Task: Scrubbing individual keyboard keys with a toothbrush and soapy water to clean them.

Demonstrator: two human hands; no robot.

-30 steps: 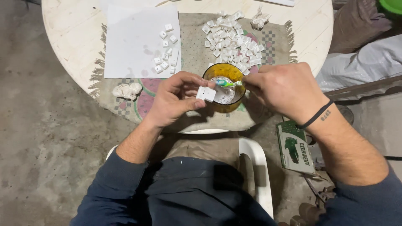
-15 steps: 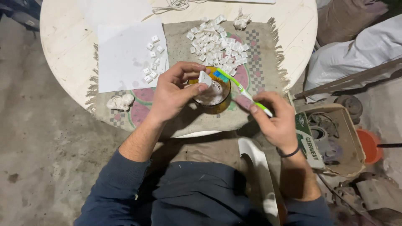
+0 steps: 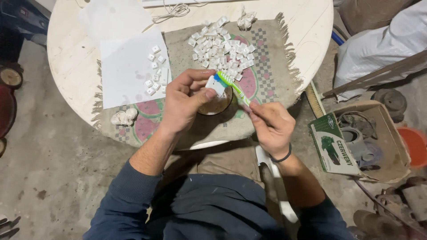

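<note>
Left hand (image 3: 184,104) pinches a small white key cap (image 3: 215,85) between thumb and fingers, right over the round bowl (image 3: 216,103), and the right hand (image 3: 271,126) grips the handle end of a green toothbrush (image 3: 233,86). The brush runs on a diagonal, head up and to the left with the bristles meeting the key cap, handle slanting down and right into the fingers. Compared with half a second ago, the right hand has slid back along the handle toward the body, and the brush head has come up onto the key cap instead of lying across the bowl. Beyond the hands, a heap of white key caps (image 3: 222,46) sits on the fringed mat (image 3: 267,66), with a few more on the sheet of paper (image 3: 126,66) to the left. The round white table (image 3: 66,62) ends just below the bowl, close to the lap. Right of the table edge, a cardboard box (image 3: 382,133) and a green carton (image 3: 331,142) crowd the floor; the left floor lies open.
</note>
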